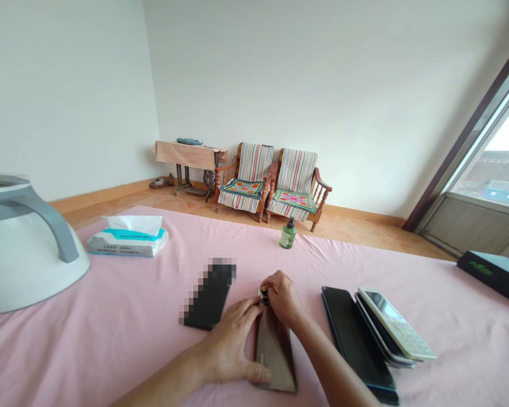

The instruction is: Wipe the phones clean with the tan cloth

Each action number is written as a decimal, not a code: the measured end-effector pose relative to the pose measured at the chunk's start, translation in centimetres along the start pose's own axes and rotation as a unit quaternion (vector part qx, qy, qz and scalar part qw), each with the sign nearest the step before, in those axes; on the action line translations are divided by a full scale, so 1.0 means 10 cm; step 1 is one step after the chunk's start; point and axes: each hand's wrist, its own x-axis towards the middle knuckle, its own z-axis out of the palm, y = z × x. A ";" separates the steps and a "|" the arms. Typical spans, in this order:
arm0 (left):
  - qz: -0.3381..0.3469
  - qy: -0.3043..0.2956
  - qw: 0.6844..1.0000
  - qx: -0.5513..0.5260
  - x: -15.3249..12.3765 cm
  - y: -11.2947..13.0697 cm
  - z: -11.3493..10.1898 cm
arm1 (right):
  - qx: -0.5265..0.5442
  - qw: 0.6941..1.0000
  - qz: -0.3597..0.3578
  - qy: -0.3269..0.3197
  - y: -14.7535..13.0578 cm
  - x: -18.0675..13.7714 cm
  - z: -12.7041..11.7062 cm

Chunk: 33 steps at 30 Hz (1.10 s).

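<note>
A grey-brown phone (277,353) lies back side up on the pink tablecloth (123,333) in front of me. My left hand (229,342) rests along its left edge, thumb at the lower corner and fingers curled onto its upper end. My right hand (283,297) is closed at the phone's top corner, pinching something small and pale that I cannot make out. A black phone (208,297) lies just left of my hands, its top end pixelated.
To the right, overlapping phones lie in a row: a large black one (353,338) and a white keypad phone (396,323). Also on the cloth: a tissue pack (127,236), green bottle (287,233), white kettle (21,243), dark box (494,274). Two striped armchairs (271,183) stand by the wall.
</note>
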 end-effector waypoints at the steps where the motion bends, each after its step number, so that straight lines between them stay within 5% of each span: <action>1: 0.000 0.002 1.000 -0.003 0.00 0.00 0.00 | 0.008 1.000 -0.009 -0.004 0.01 -0.01 -0.01; 10: 0.008 0.061 0.997 -0.035 -0.01 0.00 0.07 | 0.056 0.996 -0.057 -0.031 -0.09 -0.25 -0.11; 16: -0.025 0.050 0.998 -0.026 -0.02 -0.03 0.10 | 0.069 0.995 -0.063 -0.039 -0.23 -0.44 -0.22; 24: -0.015 0.036 0.999 -0.028 0.00 0.00 0.08 | 0.040 0.999 -0.015 0.014 -0.23 -0.31 -0.09; 33: -0.006 0.038 0.999 -0.026 0.00 -0.03 0.10 | 0.028 0.999 -0.027 0.005 -0.25 -0.34 -0.09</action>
